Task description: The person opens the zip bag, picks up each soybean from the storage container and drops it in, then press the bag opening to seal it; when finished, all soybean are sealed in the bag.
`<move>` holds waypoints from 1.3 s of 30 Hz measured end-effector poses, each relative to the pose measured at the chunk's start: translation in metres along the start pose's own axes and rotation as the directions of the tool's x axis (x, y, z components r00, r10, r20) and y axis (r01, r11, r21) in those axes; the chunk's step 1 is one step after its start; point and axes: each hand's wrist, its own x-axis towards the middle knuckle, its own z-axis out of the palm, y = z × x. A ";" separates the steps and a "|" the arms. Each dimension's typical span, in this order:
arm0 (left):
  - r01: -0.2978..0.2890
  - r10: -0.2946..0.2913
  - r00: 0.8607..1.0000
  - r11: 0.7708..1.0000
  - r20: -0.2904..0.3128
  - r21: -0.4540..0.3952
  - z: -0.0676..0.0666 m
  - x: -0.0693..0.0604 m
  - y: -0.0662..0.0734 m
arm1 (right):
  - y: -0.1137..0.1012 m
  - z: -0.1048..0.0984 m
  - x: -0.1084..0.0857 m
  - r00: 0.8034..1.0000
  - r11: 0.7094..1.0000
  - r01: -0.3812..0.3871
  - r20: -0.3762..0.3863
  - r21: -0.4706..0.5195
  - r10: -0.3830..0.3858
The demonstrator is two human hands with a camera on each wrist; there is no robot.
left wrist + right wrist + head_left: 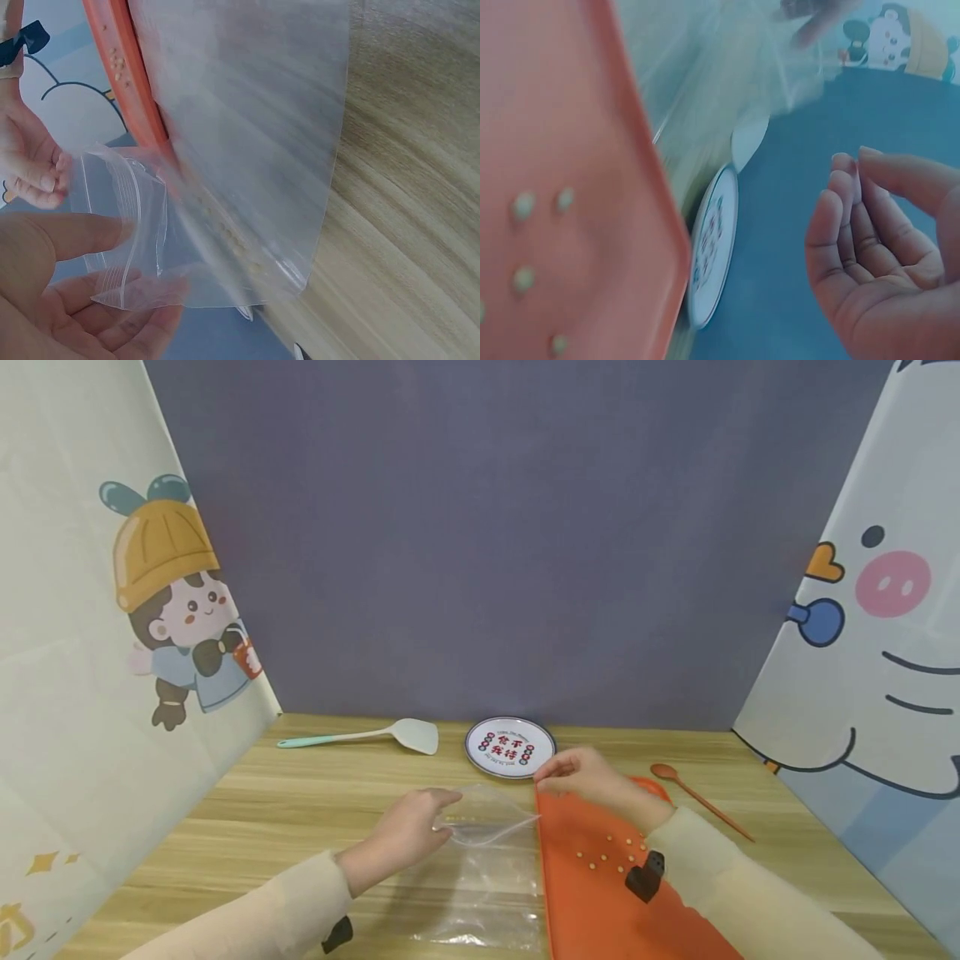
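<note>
Zip bag sits 6 o'clock of plate, left hand clamped on its mouth, right hand fingertips together, nothing visible between; slack left grip could collapse the opening, a low right wrist could scatter pellets at the bag's 3 o'clock.

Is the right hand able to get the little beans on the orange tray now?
Probably yes: the right hand is near the far corner of the orange tray, close to the beans, and its wrist view shows nothing covering them.
</note>
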 end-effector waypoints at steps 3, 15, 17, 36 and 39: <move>-0.009 0.009 1.000 1.000 0.003 -0.010 -0.001 0.000 0.000 | 0.009 -0.011 -0.005 1.000 1.000 -0.004 0.003 -0.008 0.004; -0.018 0.019 1.000 0.999 0.011 -0.036 0.001 0.000 -0.002 | 0.034 -0.041 -0.029 0.995 0.994 -0.098 -0.021 -0.050 0.097; -0.019 0.020 1.000 0.999 0.012 -0.031 0.001 0.000 -0.002 | 0.037 -0.045 -0.034 0.992 0.990 -0.122 -0.021 -0.068 0.121; -0.023 0.023 1.000 0.999 0.007 -0.044 0.001 -0.002 -0.004 | 0.091 -0.084 -0.068 0.985 0.977 -0.165 0.020 -0.136 0.169; -0.020 0.020 1.000 0.999 0.007 -0.036 0.001 -0.001 -0.004 | 0.097 -0.087 -0.072 0.980 0.970 -0.192 0.022 -0.148 0.198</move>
